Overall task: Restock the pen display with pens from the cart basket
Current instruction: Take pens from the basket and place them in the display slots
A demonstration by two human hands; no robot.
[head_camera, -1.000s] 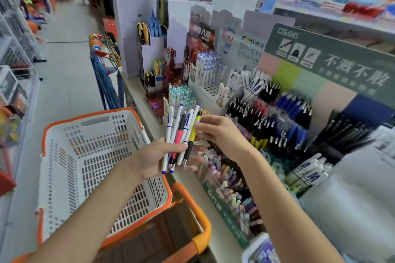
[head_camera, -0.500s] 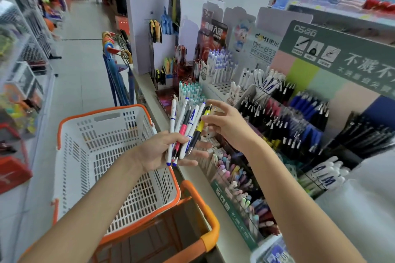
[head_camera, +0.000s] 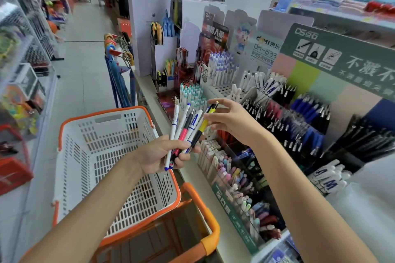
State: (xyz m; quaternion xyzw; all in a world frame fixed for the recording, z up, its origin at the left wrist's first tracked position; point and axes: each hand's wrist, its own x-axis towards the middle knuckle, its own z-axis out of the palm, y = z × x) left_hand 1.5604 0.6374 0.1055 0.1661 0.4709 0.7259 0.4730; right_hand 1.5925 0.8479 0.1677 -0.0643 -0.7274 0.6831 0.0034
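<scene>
Head view. Grips a fan of pens [head_camera: 183, 132] in the left hand [head_camera: 159, 155], fingers curled round the tips, caps up toward 1 o'clock. Pinches the yellow pen [head_camera: 204, 124], rightmost of the fan, between thumb and forefinger of the right hand [head_camera: 232, 123]. Lies 7-to-1, low end within the left grip. Puts the pen display [head_camera: 307, 79] at 3 o'clock, nearer the right hand, and the cart basket [head_camera: 102, 114] at 8. Probably calls for sliding out along that axis.

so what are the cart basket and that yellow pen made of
The basket looks like moulded white plastic, matte, with slotted walls and an orange rim. The yellow pen seems glossy plastic; its black lower section may be a rubber grip.
</scene>
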